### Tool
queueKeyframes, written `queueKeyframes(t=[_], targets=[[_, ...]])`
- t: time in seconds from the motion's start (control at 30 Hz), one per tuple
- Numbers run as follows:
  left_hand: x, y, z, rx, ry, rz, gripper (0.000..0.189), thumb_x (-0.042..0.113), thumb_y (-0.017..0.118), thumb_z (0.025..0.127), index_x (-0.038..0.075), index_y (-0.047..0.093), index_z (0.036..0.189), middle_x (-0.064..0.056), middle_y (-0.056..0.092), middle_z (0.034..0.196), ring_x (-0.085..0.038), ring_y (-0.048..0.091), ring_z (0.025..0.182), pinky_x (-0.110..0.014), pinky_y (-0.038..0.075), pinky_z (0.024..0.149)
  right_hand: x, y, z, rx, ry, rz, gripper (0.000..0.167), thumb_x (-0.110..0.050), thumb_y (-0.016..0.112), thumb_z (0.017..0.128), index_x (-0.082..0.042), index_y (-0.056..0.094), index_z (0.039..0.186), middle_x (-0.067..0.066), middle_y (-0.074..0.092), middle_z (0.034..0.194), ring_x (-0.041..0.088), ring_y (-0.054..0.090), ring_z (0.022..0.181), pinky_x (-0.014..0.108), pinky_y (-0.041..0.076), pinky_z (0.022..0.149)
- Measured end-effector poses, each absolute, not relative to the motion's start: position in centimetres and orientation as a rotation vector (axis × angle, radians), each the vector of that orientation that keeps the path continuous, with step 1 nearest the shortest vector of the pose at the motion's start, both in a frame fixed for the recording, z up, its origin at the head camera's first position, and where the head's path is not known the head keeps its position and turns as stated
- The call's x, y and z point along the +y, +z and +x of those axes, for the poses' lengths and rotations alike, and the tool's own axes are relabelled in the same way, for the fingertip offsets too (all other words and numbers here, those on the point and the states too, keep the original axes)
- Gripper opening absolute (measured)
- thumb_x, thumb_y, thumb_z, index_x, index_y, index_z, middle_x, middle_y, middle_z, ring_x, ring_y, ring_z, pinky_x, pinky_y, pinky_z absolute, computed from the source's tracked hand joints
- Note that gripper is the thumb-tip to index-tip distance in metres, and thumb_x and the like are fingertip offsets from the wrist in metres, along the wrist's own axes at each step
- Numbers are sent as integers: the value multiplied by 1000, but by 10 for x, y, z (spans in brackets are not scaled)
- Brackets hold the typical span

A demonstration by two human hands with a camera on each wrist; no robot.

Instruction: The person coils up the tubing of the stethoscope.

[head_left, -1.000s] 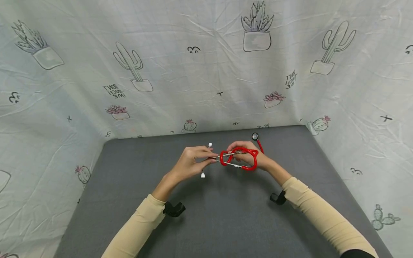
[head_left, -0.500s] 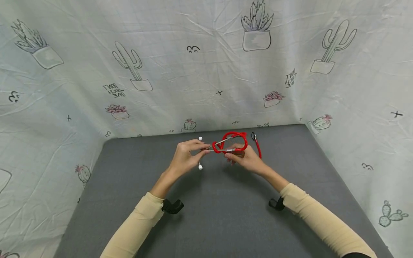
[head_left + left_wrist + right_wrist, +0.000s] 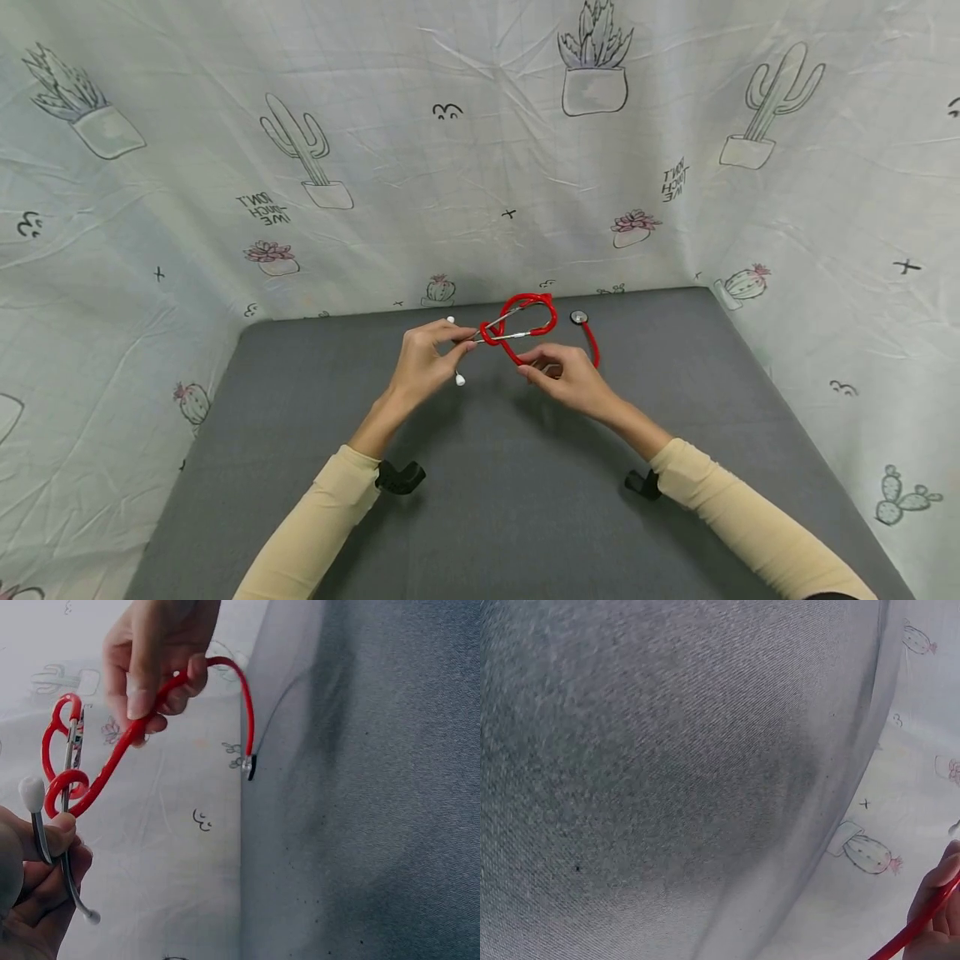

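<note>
A stethoscope with red tubing is held up between both hands, its tube looped around its metal ear tubes. My left hand pinches the metal ear tubes near the white ear tips, which stick out on either side of the fingers. With thumb and fingers my right hand grips the red tube just past the loop, plainest in the left wrist view. Beyond that grip the tube curves away to the round chest piece, which hangs free. The right wrist view catches only some fingers and a stretch of tube.
A grey cloth-covered table lies under the hands. White fabric printed with cacti rises behind the table and along its sides. Black wrist mounts jut from both sleeves.
Both hands have moved left with the stethoscope. My right hand has come out from behind the loop and down, now gripping the tube below it. The chest piece has swung a little left.
</note>
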State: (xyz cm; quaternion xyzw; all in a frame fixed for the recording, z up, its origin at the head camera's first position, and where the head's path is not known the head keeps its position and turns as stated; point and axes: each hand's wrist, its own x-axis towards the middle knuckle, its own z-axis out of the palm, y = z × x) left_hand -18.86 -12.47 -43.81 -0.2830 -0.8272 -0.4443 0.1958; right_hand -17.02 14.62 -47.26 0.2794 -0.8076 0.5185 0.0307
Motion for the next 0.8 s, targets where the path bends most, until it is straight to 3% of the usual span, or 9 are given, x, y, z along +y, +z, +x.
queueKeyframes(t=[0.23,0.5,0.8], targets=[[-125,-440,-188,-2352,-1236,-756,15,1,86,91,-1,86,106,-13,83,94,-22,72,77,-26,47,61,145,-470,-164,-2453,1512,914,14,-6,78,100,-4,80,113,10,81,100,20,77,80,31,65,69],[-128,-438,-190,-2372,-1232,-760,17,0,87,90,-2,86,106,-13,83,96,-23,74,79,-40,55,63,150,-460,-161,-2355,1304,965,13,-4,83,94,-9,82,106,3,80,92,8,69,71,24,58,60],[-135,-431,-191,-2408,-1248,-741,18,-1,87,89,0,86,107,-12,83,96,-25,75,82,-22,51,67,155,-446,-158,-2322,1171,1053,17,0,86,90,-9,81,104,0,77,87,2,56,65,22,50,55]])
